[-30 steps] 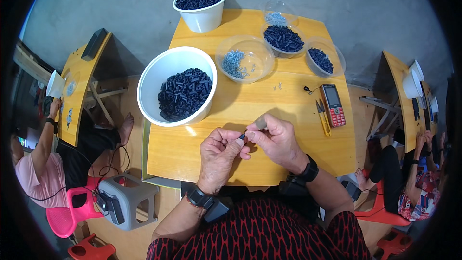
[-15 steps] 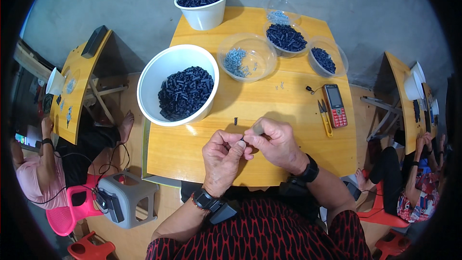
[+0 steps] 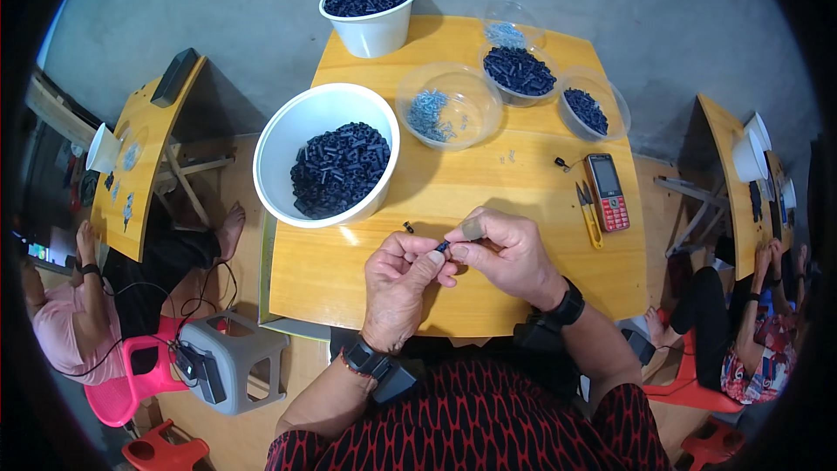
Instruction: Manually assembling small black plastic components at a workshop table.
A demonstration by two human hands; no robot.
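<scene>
The left hand (image 3: 399,286) pinches a small black part (image 3: 442,247) between thumb and finger, low over the worktop (image 3: 567,296) near its front edge. The right hand (image 3: 504,253) meets it there: its thumb and finger are brought to the other end of the part, but if they grip it or some tiny thing, I cannot tell. One finger of this hand wears a brownish wrap (image 3: 472,229). So the two hands are together, fingertips very near

Just beyond the left hand, a black piece (image 3: 408,227) lies loose on the worktop. Farther to the left stands a white bucket (image 3: 277,148) with a heap of black pieces (image 3: 340,170), and behind it a second bucket (image 3: 370,37), filled almost to the rim. To the right of the first bucket, a clear bowl (image 3: 478,105) holds silvery screws (image 3: 427,113). A phone (image 3: 608,192) and a yellow cutter (image 3: 593,222) lie side by side at the right
</scene>
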